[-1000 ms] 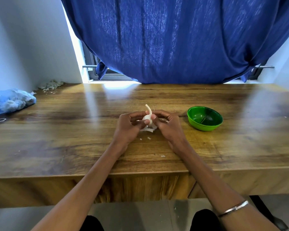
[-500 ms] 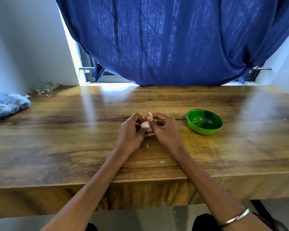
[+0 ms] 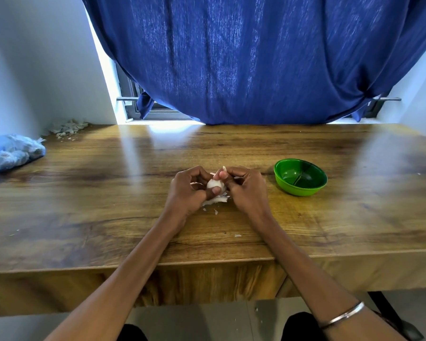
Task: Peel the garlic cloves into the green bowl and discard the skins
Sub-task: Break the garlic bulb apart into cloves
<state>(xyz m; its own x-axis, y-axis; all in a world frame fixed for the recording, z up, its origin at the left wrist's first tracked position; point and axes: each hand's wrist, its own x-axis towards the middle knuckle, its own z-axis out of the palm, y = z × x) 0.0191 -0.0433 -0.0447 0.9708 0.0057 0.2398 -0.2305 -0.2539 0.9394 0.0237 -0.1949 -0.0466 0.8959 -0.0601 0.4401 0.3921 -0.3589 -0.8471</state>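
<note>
garlic bulb (image 3: 215, 185) was held just above the table (image 3: 84, 193), a little left of the green bowl (image 3: 300, 177), white and still mostly in its skin, stem tip poking up between the fingers. left hand (image 3: 188, 189) cupped it, fingers curled round the far side, thumb pressed on the front. right hand (image 3: 246, 188) gripped it from the bowl's side, fingertips pinching near the stem. both grips narrow and closed on the bulb. a loose flap of papery skin (image 3: 217, 199) hung under the bulb, touching the table; a few small skin flakes (image 3: 237, 235) lay nearer the table's front edge than the bowl.

green bowl: upright, nothing visible inside. judged: no clove peeled into it yet; work is at breaking the bulb open, so nearly all of the task remains, including clearing skins.

far left of the bowl: blue plastic bag (image 3: 10, 152) at the table's edge, and a pile of dry skins (image 3: 68, 126) in the back corner. blue curtain (image 3: 256, 57) behind.
</note>
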